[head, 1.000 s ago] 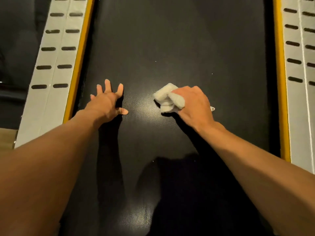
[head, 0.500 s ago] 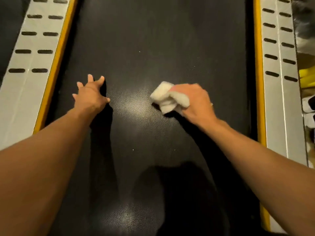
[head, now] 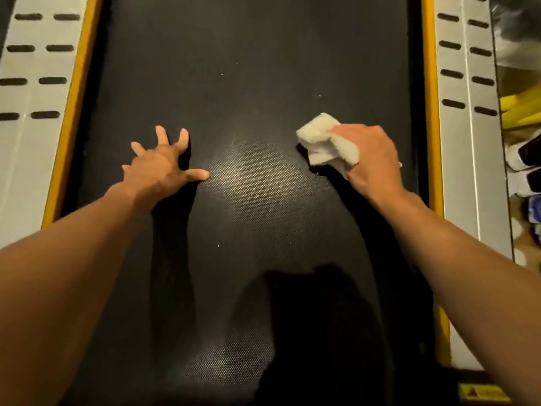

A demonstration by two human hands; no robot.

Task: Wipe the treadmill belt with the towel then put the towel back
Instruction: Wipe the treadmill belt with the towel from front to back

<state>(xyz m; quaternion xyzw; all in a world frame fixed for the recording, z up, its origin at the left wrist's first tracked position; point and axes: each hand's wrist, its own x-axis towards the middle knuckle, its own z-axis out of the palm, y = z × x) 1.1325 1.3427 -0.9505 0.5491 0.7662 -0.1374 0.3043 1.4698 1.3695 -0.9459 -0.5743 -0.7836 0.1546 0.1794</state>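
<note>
Head view: one camera, looking down along the belt (head: 263, 83), with both forearms reaching forward.
Towel (head: 328, 140): a small white wad, bunched under the right hand (head: 370, 156) and pressed on the belt, right of the middle and near the right yellow strip (head: 428, 112).
Right fingers: curled over the back of the wad and closed on it; the front corner of the cloth sticks out free past the fingertips.
Left hand (head: 159, 165): flat on the belt, left of the middle, well apart from the towel, holding nothing.
Left fingers (head: 161, 134): spread wide, thumb out to the side, apparently bracing.
Belt: black, dimpled, likely grippy, with a few pale specks visible ahead of and behind the hands.
Handling: the towel looks light, soft and limp; it will probably fold and drag on the rough belt, not slide as a flat pad.
Hold: best kept as a wad under the palm, with the loose corner tucked in so it does not trail.
Stage: wiping seems to be under way; where the towel goes back is out of view.
Side rails (head: 35, 148): grey, slotted, outside each yellow strip.
</note>
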